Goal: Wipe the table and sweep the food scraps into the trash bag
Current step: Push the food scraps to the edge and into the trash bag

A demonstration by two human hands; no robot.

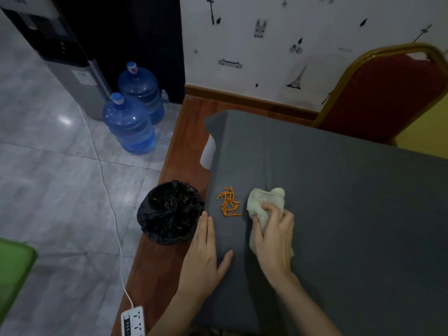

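Several thin orange food scraps (229,202) lie in a small heap near the left edge of the table, which is covered by a dark grey cloth (339,190). Just right of the heap, my right hand (272,235) grips a crumpled pale rag (263,202) pressed on the cloth. My left hand (203,251) lies flat, fingers together, along the table's left edge below the scraps, holding nothing. A bin lined with a black trash bag (169,212) stands on the floor right beside that edge, its mouth open upward.
A red chair with a gold frame (378,93) stands at the table's far right corner. Two blue water jugs (131,112) and a water dispenser (72,59) are at the back left. A white power strip (133,321) with its cord lies on the floor.
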